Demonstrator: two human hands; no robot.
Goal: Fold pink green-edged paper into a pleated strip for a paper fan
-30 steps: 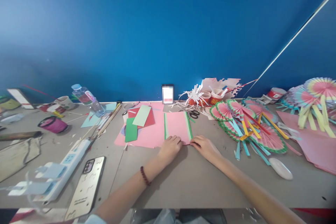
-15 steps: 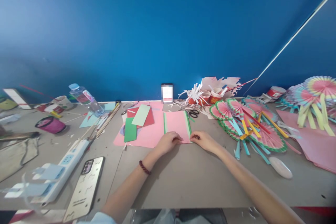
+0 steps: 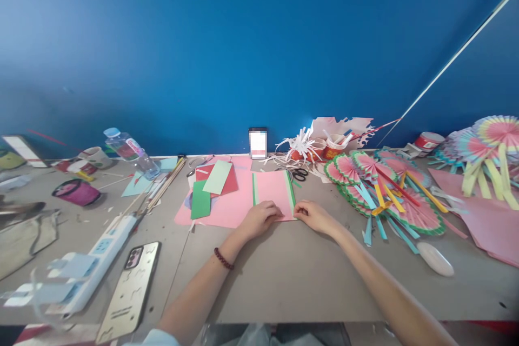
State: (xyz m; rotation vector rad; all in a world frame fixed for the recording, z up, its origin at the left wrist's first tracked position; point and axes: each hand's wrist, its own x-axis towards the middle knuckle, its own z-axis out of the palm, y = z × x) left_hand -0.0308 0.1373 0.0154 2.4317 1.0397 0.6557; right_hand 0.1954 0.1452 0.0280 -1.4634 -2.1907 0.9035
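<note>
- The green-edged sheet (image 3: 272, 186) lies on the table (image 3: 300, 275) between the hands, probably to keep both near corners reachable.
- Right hand (image 3: 314, 215): narrow grip, pinching the near right corner, seemingly to steady it.
- Left hand (image 3: 261, 217): fingertips at the near edge; whether they pinch, I cannot tell.
- A second ago, the left hand lay flatter.

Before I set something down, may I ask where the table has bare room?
Bare tabletop lies between the left forearm and right forearm, nearer than the striped pink sheet; another, between the phone and left forearm. Crowded: right, with paper fans; left, around the power strip.
</note>
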